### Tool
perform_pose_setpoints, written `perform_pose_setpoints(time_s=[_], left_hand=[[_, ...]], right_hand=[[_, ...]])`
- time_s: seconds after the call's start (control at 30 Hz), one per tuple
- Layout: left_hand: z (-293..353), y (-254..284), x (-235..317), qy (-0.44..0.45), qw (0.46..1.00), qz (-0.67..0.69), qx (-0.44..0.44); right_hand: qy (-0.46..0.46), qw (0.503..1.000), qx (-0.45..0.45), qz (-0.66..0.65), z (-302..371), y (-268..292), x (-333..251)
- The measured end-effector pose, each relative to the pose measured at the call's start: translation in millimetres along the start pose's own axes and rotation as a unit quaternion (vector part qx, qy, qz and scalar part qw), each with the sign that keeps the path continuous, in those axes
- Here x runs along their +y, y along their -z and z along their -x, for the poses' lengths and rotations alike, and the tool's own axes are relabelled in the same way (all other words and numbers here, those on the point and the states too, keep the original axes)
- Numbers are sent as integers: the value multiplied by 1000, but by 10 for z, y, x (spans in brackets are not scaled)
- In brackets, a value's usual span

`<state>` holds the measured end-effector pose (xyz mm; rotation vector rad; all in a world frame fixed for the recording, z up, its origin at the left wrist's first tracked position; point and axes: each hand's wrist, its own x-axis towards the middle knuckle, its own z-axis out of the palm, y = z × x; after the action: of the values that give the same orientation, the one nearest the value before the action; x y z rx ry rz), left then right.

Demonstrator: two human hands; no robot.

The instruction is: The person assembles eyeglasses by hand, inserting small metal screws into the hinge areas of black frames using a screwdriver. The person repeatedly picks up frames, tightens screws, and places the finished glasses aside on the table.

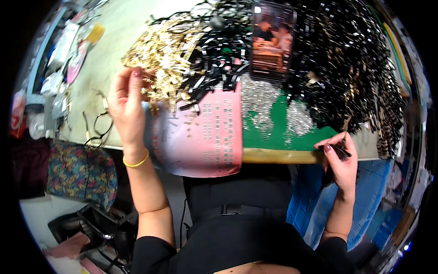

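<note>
My left hand, with a yellow bead bracelet at the wrist, is at the left edge of a heap of shiny gold strips. Its thumb and fingers are drawn together there; what they pinch, if anything, is hidden. At the table's front edge, my right hand has its fingers closed around a small dark thing whose kind I cannot make out. Beside that hand are a green mat and two patches of small silver pieces. A pink printed sheet hangs over the edge between my hands.
Heaps of glossy black strips cover the back and right of the table. A phone with a lit screen stands among them. Black-framed glasses lie at the left, and a floral cloth is below them.
</note>
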<state>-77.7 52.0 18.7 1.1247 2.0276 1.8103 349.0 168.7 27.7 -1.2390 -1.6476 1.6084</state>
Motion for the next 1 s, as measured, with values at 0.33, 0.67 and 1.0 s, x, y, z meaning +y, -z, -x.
perform_pose_setpoints(time_s=[0.33, 0.67, 1.0], left_hand=[[1241, -774, 771, 26, 923, 135, -360], [1554, -1107, 618, 14, 920, 138, -366], [1557, -1082, 606, -18, 926, 99, -364]], right_hand=[[14, 977, -97, -187, -6, -688, -377], [-40, 975, -75, -205, 117, -533, -319], [-48, 976, -97, -186, 144, -465, -312]])
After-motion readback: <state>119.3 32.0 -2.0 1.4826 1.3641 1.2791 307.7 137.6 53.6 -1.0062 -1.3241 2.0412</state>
